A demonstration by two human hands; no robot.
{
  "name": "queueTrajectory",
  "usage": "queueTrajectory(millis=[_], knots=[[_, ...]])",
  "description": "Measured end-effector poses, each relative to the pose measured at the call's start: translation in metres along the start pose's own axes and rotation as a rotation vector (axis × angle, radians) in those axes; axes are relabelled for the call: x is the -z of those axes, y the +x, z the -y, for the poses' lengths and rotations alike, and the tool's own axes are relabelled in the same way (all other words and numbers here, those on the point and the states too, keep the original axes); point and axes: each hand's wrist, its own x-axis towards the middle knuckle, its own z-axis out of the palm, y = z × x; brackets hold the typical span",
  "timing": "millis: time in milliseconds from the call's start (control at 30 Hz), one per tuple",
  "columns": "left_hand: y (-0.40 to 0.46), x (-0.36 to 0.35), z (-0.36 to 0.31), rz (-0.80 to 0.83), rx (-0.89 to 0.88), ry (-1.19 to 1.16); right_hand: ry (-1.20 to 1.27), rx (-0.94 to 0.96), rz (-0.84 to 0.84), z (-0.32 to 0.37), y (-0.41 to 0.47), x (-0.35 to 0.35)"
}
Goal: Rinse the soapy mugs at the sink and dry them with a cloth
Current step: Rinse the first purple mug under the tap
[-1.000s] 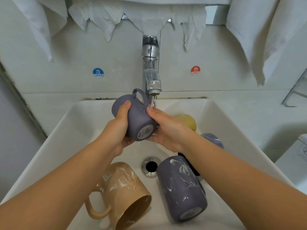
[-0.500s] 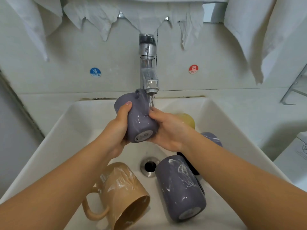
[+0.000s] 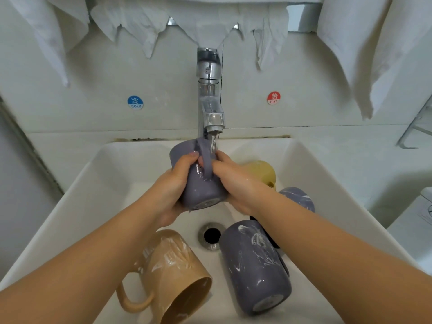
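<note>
Directly under the running tap [image 3: 211, 108], a purple mug [image 3: 201, 183] is held over the white sink [image 3: 98, 183], base toward the camera; left hand [image 3: 174, 181] and right hand [image 3: 233, 178] curl their fingers round it. Soapy mugs lie below.

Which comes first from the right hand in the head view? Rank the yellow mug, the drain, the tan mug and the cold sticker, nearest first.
1. Yellow mug: just behind the right hand, at the back of the sink.
2. Drain: below it, on the sink floor.
3. Tan mug: lying front left.
4. Cold sticker: on the wall, far left.
</note>
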Motion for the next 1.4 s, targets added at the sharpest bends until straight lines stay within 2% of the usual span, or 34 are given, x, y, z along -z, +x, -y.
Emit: queueTrajectory(millis=[167,233,367,433,533,667,767,833,933,1067,1233,1333,1400], knots=[[0.001,-0.004,0.002,-0.022,-0.019,0.060,-0.158,0.002,-0.167,0.008,-0.004,-0.001],[0.001,-0.003,0.002,-0.065,0.010,0.067,-0.152,-0.043,-0.166,0.004,-0.003,-0.002],[-0.001,-0.002,0.001,-0.096,0.064,0.117,0.043,-0.166,-0.101,0.000,0.001,-0.006],[-0.002,-0.003,0.000,-0.074,0.101,0.146,-0.076,-0.192,-0.148,0.001,0.003,-0.003],[-0.004,-0.002,-0.006,-0.032,0.108,0.197,-0.450,-0.057,-0.203,0.010,0.002,0.004],[-0.009,0.002,-0.012,0.054,0.137,0.245,-0.609,0.333,-0.298,0.017,-0.005,0.014],[-0.013,0.001,-0.013,0.077,0.185,0.253,-0.744,0.476,-0.312,0.013,-0.002,0.017],[-0.015,0.003,-0.017,0.082,0.225,0.243,-0.705,0.492,-0.258,0.010,0.000,0.019],[-0.015,0.007,-0.022,0.065,0.249,0.209,-0.479,0.417,-0.167,0.008,0.003,0.021],[-0.016,0.003,-0.021,0.072,0.263,0.226,-0.502,0.388,-0.172,0.008,0.005,0.019],[-0.014,0.003,-0.019,0.102,0.302,0.261,-0.885,0.464,-0.316,0.014,-0.004,0.018],[-0.013,0.005,-0.018,0.132,0.306,0.334,-1.099,0.444,-0.294,0.018,-0.009,0.012],[-0.012,0.008,-0.018,0.137,0.329,0.337,-1.146,0.448,-0.250,0.019,-0.008,0.012]])
